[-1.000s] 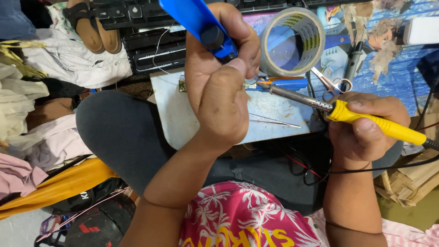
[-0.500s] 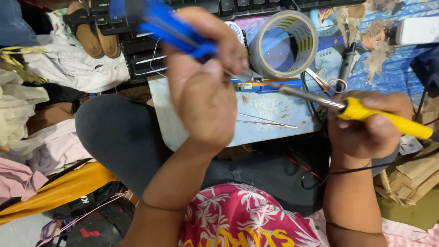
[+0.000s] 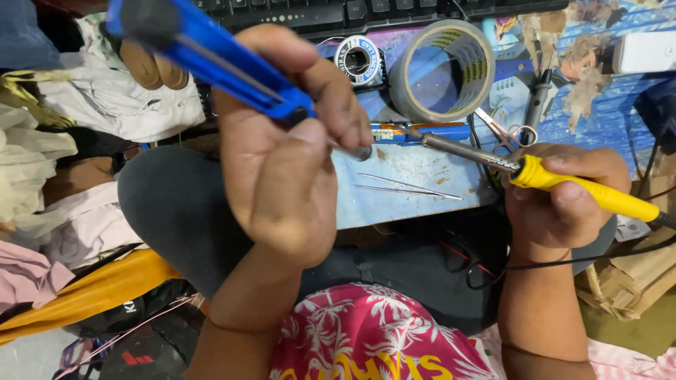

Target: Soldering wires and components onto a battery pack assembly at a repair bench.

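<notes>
My left hand [image 3: 282, 155] grips a blue desoldering pump [image 3: 204, 60], held up close to the camera with its tip pointing down toward the blue work mat [image 3: 408, 176]. My right hand [image 3: 563, 197] holds a soldering iron with a yellow handle [image 3: 584, 190]; its metal shaft reaches left toward a small blue and orange part [image 3: 422, 132] lying on the mat. Thin tweezers [image 3: 405, 186] lie on the mat between my two hands.
A roll of clear tape [image 3: 442, 69] and a spool of solder [image 3: 358, 60] stand behind the mat, in front of a black keyboard [image 3: 366, 13]. Small scissors [image 3: 503, 132] lie right of the tape. Clothes and bags are piled at the left.
My left hand has swung the blue pump up and to the left, nearer the camera. The soldering iron stayed low at the right, its tip near the small part.
</notes>
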